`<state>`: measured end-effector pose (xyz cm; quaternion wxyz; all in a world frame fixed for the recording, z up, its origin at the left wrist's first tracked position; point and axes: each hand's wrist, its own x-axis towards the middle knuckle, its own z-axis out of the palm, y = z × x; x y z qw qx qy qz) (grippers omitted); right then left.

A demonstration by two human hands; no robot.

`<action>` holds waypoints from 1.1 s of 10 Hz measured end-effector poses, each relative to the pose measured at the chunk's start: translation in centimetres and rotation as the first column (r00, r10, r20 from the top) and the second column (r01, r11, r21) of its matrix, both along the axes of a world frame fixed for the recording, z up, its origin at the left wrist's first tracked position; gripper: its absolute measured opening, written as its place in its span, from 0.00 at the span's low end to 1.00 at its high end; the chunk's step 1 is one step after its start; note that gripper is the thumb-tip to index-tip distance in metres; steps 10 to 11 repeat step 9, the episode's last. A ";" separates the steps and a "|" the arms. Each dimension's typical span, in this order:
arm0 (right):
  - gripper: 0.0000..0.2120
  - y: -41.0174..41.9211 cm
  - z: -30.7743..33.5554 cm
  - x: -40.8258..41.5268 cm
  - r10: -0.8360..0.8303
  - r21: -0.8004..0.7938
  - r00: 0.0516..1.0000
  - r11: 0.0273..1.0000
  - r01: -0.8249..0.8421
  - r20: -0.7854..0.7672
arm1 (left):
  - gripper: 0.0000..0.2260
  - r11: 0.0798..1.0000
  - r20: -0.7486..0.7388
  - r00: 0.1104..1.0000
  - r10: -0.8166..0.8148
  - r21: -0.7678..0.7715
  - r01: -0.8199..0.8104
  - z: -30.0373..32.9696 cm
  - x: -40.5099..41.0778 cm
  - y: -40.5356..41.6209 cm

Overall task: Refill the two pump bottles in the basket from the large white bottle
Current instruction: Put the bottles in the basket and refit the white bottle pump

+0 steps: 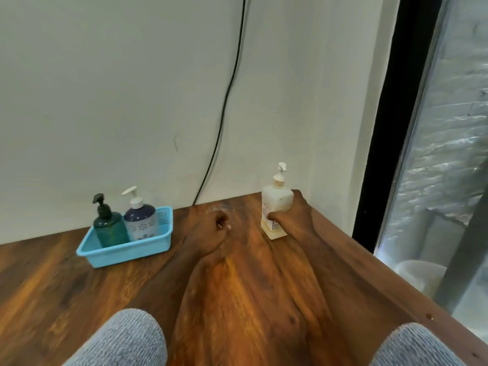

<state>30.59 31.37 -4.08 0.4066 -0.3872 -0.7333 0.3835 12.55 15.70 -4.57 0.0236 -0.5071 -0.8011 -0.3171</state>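
Note:
A blue plastic basket (87, 250) sits on the wooden table at the left, by the wall. Inside it stand a dark green pump bottle (111, 228) and, to its right, a navy-and-white flowered pump bottle (141, 220). The large white bottle (276, 202), with a white pump on top, stands upright near the table's far right corner. My right hand (293, 217) is wrapped around its lower half. My left hand (211, 231) hovers with its fingers curled in and nothing in it, between the basket and the white bottle.
A black cable (224, 107) runs down the pale wall to the table's back edge. The table's right edge (369, 254) drops off beside a black-framed window. Both grey sleeves show at the bottom.

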 end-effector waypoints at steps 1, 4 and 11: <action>0.25 2.7 0.3 -0.5 -0.027 0.003 0.999 1.000 0.027 0.030 | 0.09 0.999 -0.031 0.998 -0.047 -0.001 0.047 0.6 -0.3 2.4; 0.32 6.1 -0.4 -2.1 -0.026 0.002 0.999 1.000 0.026 0.025 | 0.12 0.995 -0.009 0.995 -0.099 -0.035 0.099 0.5 -0.9 6.2; 0.39 3.0 0.8 1.2 0.003 -0.014 0.999 1.000 -0.002 0.047 | 0.10 0.993 -0.056 0.992 -0.114 0.026 0.116 3.8 -0.3 3.7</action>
